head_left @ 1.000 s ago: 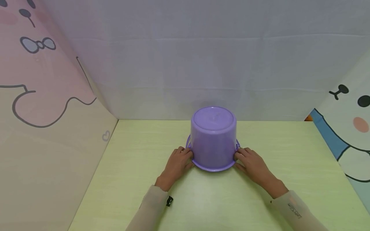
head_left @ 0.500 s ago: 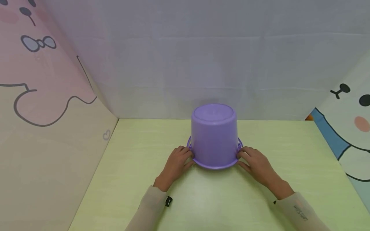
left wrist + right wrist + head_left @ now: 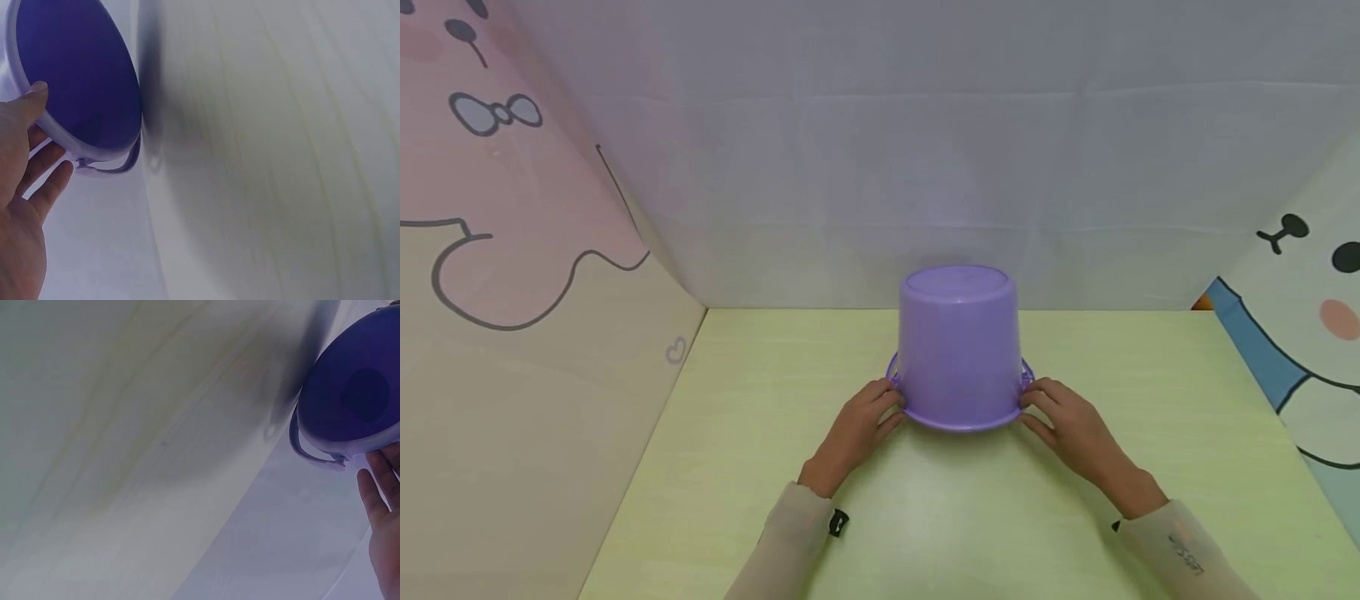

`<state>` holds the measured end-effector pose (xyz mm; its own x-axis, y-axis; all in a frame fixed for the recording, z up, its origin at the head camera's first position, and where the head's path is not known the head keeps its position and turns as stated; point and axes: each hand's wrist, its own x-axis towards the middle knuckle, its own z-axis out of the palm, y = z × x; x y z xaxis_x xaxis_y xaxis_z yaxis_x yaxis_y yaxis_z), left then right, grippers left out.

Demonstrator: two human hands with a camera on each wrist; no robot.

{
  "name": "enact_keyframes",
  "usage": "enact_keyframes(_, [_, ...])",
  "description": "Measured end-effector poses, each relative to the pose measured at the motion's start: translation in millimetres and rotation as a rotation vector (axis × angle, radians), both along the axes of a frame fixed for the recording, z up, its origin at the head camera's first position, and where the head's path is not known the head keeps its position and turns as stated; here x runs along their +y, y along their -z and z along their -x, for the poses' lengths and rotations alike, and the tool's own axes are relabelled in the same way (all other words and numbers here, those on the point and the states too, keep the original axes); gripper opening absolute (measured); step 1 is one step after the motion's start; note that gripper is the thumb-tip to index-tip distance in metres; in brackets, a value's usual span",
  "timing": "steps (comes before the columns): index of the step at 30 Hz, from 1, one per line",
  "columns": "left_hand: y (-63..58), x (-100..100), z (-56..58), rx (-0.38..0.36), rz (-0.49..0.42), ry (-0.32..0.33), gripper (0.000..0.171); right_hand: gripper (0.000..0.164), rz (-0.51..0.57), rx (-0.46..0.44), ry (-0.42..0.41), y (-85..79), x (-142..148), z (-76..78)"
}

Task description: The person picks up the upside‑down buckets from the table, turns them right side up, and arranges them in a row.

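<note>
- A purple bucket [image 3: 958,350], turned upside down with its base uppermost, is held at the middle of a pale green tabletop [image 3: 955,517], toward the far side.
- The left hand [image 3: 857,425] grips the bucket at its left edge, the thumb laid over the rim [image 3: 962,427] and the fingers on the outside.
- The right hand [image 3: 1075,433] pinches the same rim on the opposite side, fingers against the outer edge; the right wrist view leaves its thumb out of frame.
- The two hands stand apart, the full width of the bucket between them.
- The bucket tilts, its near edge raised above the tabletop; both wrist views look into the dark mouth, and whether the far edge touches down cannot be told for certain.
- A purple handle [image 3: 128,164] loops out from the far side of the rim.
- Light-coloured sleeves cover both forearms, a small black fastener [image 3: 838,522] beside the left cuff and dark lettering [image 3: 1186,556] on the right.
- A pale cloth backdrop [image 3: 880,167] rises behind the tabletop, flanked by a pink cartoon panel [image 3: 512,192] at left and a white-and-blue one at right.
</note>
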<state>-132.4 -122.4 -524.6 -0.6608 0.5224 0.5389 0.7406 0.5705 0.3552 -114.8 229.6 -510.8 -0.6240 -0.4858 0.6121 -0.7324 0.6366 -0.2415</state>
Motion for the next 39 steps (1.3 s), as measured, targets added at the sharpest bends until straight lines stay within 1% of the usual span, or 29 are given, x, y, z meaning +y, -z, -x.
enact_keyframes(4, [-3.7,1,-1.4,-0.014,-0.038,0.027,0.029,0.056,0.037,-0.006,-0.009,-0.1,1,0.3])
enact_keyframes(9, [-6.8,1,-2.0,0.015,-0.070,0.038,0.028,0.049,0.100,0.000,-0.033,-0.6,1,1.3])
enact_keyframes(16, [-8.5,3,-1.7,0.024,-0.103,0.049,0.025,0.045,0.152,0.027,-0.052,-3.4,0,3.3])
enact_keyframes(25, [-14.8,5,-2.1,0.028,-0.136,0.039,0.022,0.043,0.192,0.066,-0.045,-6.7,-2,5.6])
enact_keyframes(31, [-19.5,7,-2.7,0.052,-0.150,0.033,0.023,0.041,0.216,0.037,-0.033,-14.5,-3,2.7])
enact_keyframes(39, [-26.2,7,-2.6,0.040,-0.177,0.014,0.022,0.041,0.220,0.029,-0.025,-19.3,-3,3.9])
